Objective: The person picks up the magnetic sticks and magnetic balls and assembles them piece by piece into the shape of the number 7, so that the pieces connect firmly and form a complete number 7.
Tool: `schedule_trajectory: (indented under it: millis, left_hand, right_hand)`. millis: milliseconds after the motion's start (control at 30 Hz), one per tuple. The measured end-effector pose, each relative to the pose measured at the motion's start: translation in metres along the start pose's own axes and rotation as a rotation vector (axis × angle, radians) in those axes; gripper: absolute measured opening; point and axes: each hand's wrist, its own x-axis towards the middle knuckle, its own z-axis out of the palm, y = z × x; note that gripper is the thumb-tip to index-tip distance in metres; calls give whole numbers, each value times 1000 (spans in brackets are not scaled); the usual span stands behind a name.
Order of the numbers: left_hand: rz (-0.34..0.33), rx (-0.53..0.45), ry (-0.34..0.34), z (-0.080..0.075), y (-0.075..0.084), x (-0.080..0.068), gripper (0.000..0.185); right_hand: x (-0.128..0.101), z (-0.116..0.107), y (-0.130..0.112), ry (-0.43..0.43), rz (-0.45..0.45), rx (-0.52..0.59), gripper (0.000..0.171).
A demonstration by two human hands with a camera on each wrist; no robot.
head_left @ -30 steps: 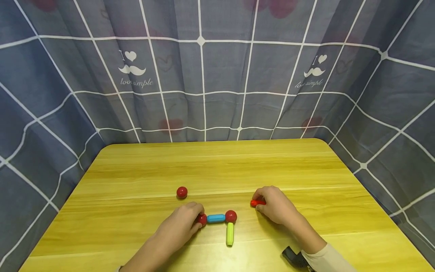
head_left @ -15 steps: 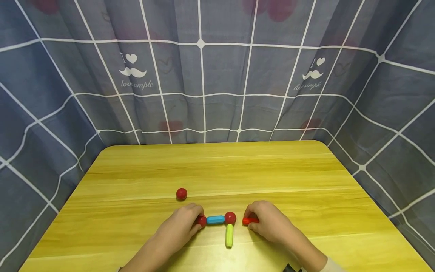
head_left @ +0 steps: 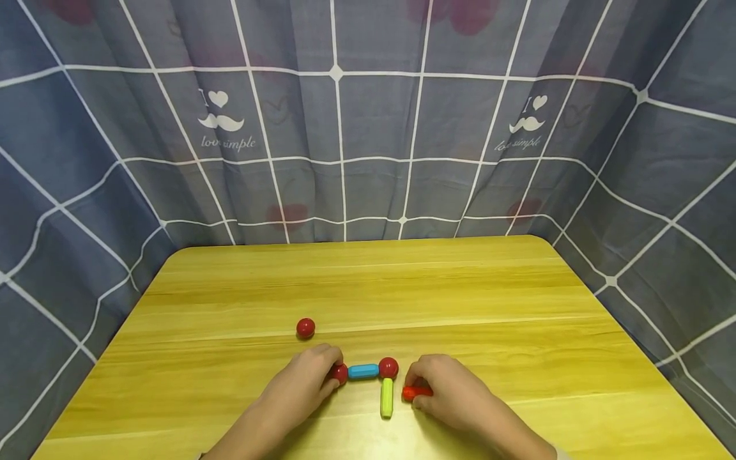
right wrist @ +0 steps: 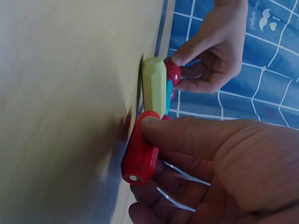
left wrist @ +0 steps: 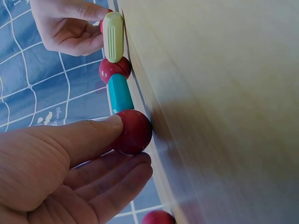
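My left hand [head_left: 299, 390] pinches a red ball [head_left: 341, 374] between thumb and fingers. From that ball a blue magnetic rod [head_left: 363, 371] runs right to a second red ball [head_left: 388, 367]. A yellow-green rod [head_left: 386, 398] extends from the second ball towards me. My right hand [head_left: 453, 391] holds a red magnetic rod [right wrist: 140, 151] between thumb and fingers, just right of the yellow-green one. A silvery metal tip shows at the red rod's end in the right wrist view. Part of the red rod is hidden by the fingers in the head view.
A loose red ball [head_left: 305, 328] lies on the wooden table [head_left: 368, 281], beyond my left hand. A blue-grey checked curtain [head_left: 368, 128] hangs around the table's back and sides.
My right hand has brought the red rod left and towards me, from right of the second ball to beside the yellow-green rod. My left hand keeps its grip on the ball.
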Motion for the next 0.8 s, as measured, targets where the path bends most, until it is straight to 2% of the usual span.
schedule_trajectory:
  millis: [333,800]
  left_hand:
    - [2,-2,-1,-1,0,0,18]
    - [-6,5,-3,-1,0,0,18]
  right_hand:
    - [-6,5,-9,-39,-26,8,19]
    - [-15,14,-20,-82,-19,98,21]
